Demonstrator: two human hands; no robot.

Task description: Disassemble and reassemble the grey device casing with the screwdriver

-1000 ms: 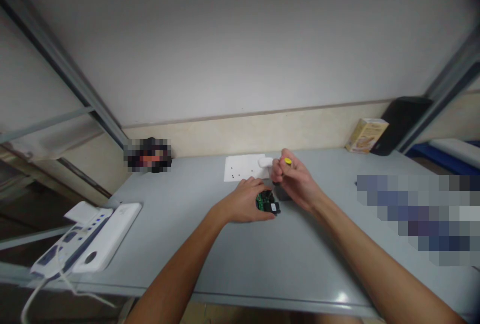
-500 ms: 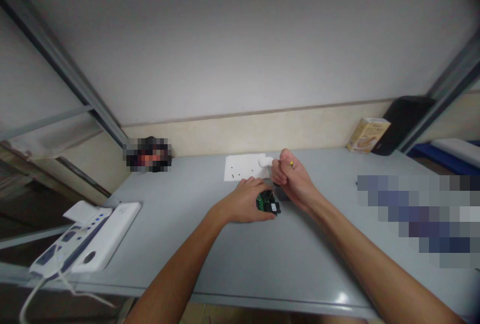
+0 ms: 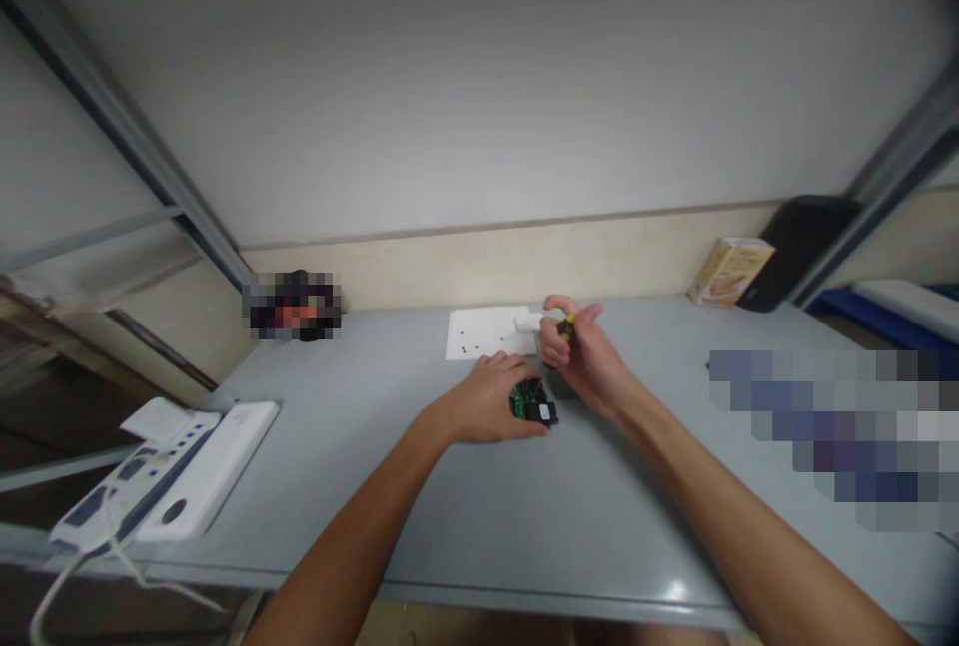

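Clock centred on the green circuit board (image 3: 519,400), which sits low in the middle of the desk (image 3: 457,516), and first to the containers! Out at two o'clock stands a yellow carton (image 3: 730,272), its contents hidden from us, leaning close to a dark panel (image 3: 798,252). At eleven o'clock lies a white sheet (image 3: 486,323) — no walls to it, but it carries a few small dark specks (image 3: 464,349) (too tiny to name from here). A white object (image 3: 528,323) rests at the sheet's right edge, toward twelve.

Now the fingers! The left hand (image 3: 490,401) comes in from nine o'clock, thumb and fingers spread in a C and holding the board between them, a black part with a pale label (image 3: 543,412) showing at four. At one o'clock, the right hand (image 3: 588,356) has its lower fingers curled around a yellow-and-black tool (image 3: 567,327); the index finger is bent, the thumb sticks out — and whether the tip touches the board, I cannot tell. A dark grey block (image 3: 563,386) sits just beneath that hand.
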